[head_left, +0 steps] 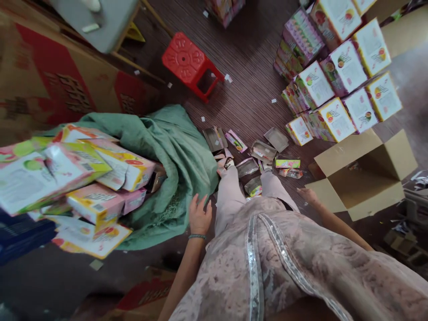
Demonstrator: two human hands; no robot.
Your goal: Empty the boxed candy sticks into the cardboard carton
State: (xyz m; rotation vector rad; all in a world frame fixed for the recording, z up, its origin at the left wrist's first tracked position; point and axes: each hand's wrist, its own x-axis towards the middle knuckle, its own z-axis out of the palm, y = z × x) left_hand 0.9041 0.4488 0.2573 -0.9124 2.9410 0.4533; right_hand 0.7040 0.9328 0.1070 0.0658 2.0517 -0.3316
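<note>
My left hand (200, 215) hangs with fingers spread and holds nothing, close to the right edge of a green sack (180, 178). From the sack's mouth spill several flattened or empty printed fruit cartons (96, 200). On the other side of my body, my right hand (308, 196) is beside the left flap of an open cardboard box (364, 178). Its small, blurred fingers look stretched out with nothing in them; whether they touch the flap is unclear. Around my feet lie clear plastic trays (277, 139) and small printed packs (287, 163).
A red plastic stool (190, 64) stands ahead, near a grey table (100, 22). Stacked fruit cartons (346, 67) fill the far right. A large brown-and-red carton (67, 84) borders the left. Paper scraps (228, 78) dot the dark floor.
</note>
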